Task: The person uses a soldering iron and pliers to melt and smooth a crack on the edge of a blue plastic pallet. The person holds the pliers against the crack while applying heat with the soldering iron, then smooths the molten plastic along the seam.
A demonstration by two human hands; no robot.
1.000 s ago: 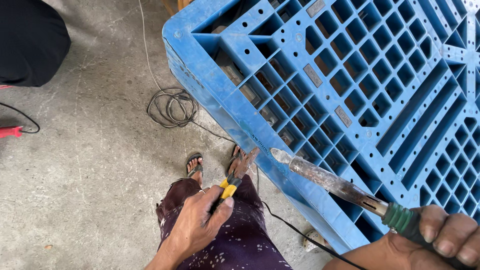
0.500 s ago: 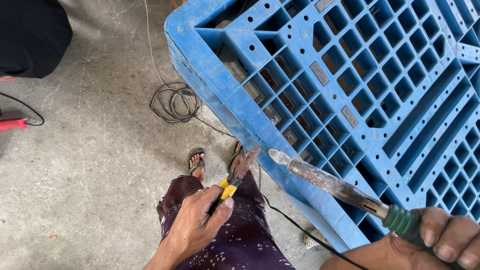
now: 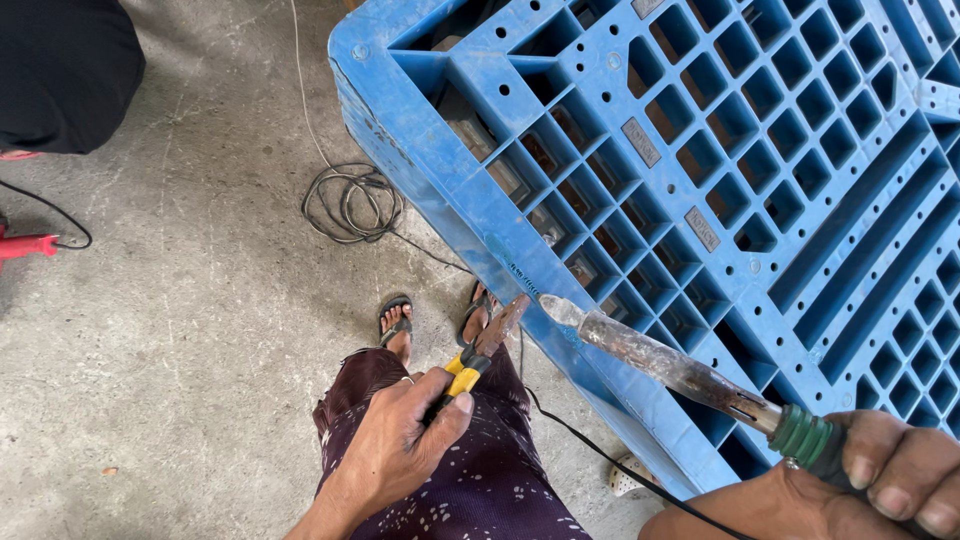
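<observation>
Two hands grip tools: left hand (image 3: 400, 450) closed around stiff yellow-handled pliers (image 3: 478, 355); right hand (image 3: 890, 480) wraps the rusty soldering iron's (image 3: 670, 365) green handle, likely the safest hold.

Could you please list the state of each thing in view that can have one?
left hand: closed around pliers
pliers: jaws shut, tip near pallet edge
right hand: gripping soldering iron
soldering iron: tip against blue pallet edge
blue pallet: tilted on its edge
cable: coiled on floor
</observation>
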